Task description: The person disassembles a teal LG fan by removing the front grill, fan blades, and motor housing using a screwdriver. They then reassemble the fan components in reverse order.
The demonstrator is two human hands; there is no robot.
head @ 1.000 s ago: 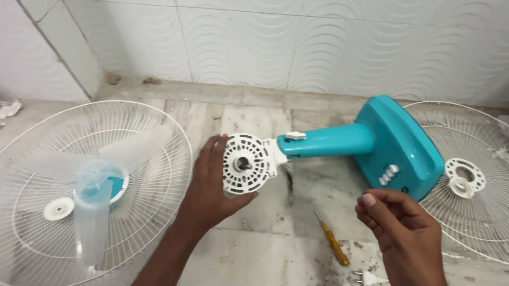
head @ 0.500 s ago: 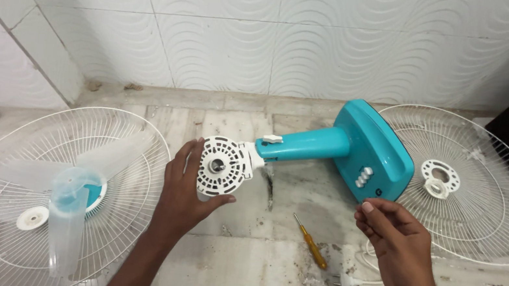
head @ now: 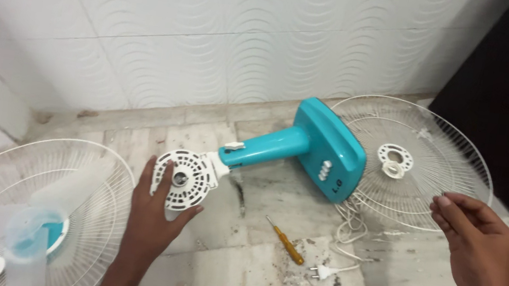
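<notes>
A teal fan body (head: pixel 326 149) lies on the floor, its neck ending in a round white motor housing (head: pixel 185 180). My left hand (head: pixel 152 209) cups that housing from behind, fingers wrapped around its rim. My right hand (head: pixel 476 243), wearing a thin bracelet, hovers with loosely curled fingers at the near rim of a white wire guard (head: pixel 411 158) on the right; I cannot tell whether it touches the wire. It holds nothing that I can see.
A second white wire guard (head: pixel 89 203) lies at left with translucent blue fan blades (head: pixel 32 235) on it. A yellow-handled screwdriver (head: pixel 284 240), a white cord and plug (head: pixel 322 272) and dirt lie on the tiled floor. A white tiled wall stands behind.
My right hand has swung away from the middle out to the right guard's rim. My left hand keeps its hold on the motor housing. The view has shifted right.
</notes>
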